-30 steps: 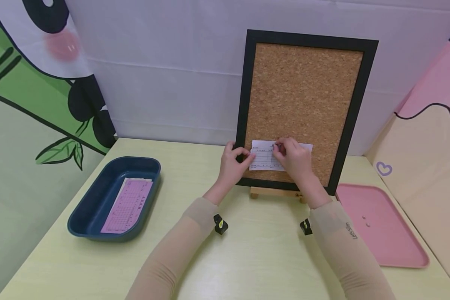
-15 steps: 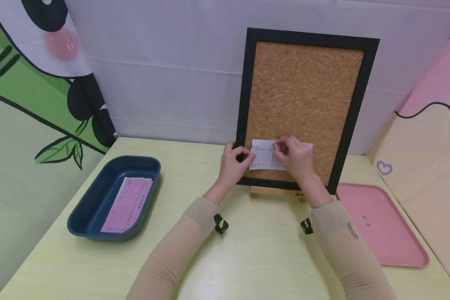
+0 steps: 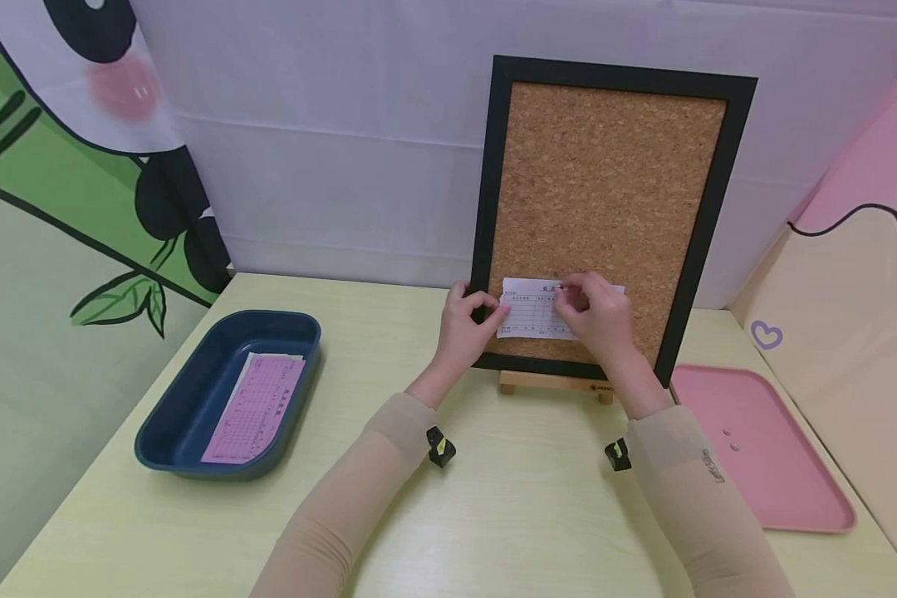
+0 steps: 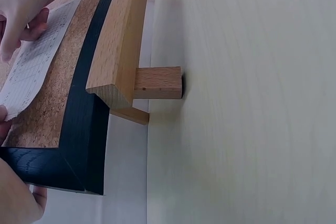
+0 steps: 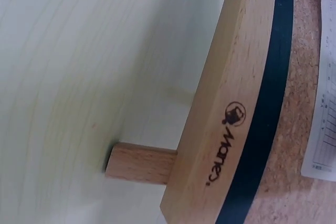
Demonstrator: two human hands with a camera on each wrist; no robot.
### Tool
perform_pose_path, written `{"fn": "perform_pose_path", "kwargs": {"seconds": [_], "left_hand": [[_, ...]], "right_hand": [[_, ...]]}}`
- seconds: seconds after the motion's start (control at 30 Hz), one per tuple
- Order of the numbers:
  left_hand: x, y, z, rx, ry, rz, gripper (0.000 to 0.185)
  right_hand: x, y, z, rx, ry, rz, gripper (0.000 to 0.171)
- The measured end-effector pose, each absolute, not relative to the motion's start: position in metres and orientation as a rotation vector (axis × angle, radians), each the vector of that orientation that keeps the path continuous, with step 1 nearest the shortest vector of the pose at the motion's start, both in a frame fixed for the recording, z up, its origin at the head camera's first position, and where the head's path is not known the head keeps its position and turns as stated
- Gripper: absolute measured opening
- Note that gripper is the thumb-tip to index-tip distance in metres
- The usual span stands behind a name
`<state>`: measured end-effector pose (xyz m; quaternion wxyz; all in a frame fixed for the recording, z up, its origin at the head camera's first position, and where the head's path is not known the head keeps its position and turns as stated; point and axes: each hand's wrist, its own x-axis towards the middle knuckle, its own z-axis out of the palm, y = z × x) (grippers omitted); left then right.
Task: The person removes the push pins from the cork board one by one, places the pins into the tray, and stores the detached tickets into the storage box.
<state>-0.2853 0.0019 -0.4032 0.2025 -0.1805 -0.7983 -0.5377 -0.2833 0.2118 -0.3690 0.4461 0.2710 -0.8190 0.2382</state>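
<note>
A white printed slip of paper (image 3: 526,311) lies flat against the lower part of a black-framed corkboard (image 3: 605,183). My left hand (image 3: 463,328) grips the board's left side. Its thumb rests on the slip's left end, and in the left wrist view a finger (image 4: 39,195) shows behind the frame. Over the right part of the slip is my right hand (image 3: 598,316), thumb and index finger bent near the top edge. In the left wrist view these fingers stand apart, with nothing visible between them. A tiny dot by the fingertips is too small to make out.
The board stands on a wooden easel (image 3: 546,381). A blue tray (image 3: 168,415) at left holds pink printed slips (image 3: 256,407). At right, a pink tray (image 3: 785,465) carries small round metal bits (image 3: 733,447). A cloth backdrop (image 3: 344,199) hangs behind the table (image 3: 508,523).
My right hand has shifted slightly right along the slip's top edge, uncovering more print; its fingers look less tightly pinched. The left hand keeps its place.
</note>
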Motion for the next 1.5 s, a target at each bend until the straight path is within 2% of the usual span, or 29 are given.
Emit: {"fn": "perform_pose_path", "kwargs": {"seconds": [0.8, 1.5], "left_hand": [[-0.268, -0.018, -0.395, -0.498, -2.207, -1.428, 0.020], [-0.246, -0.051, -0.365, -0.620, -2.141, -1.256, 0.014]], "right_hand": [[-0.241, 0.234, -0.342, 0.849, -1.872, 0.576, 0.012], [-0.205, 0.259, -0.320, 0.777, -1.777, 0.630, 0.037]]}}
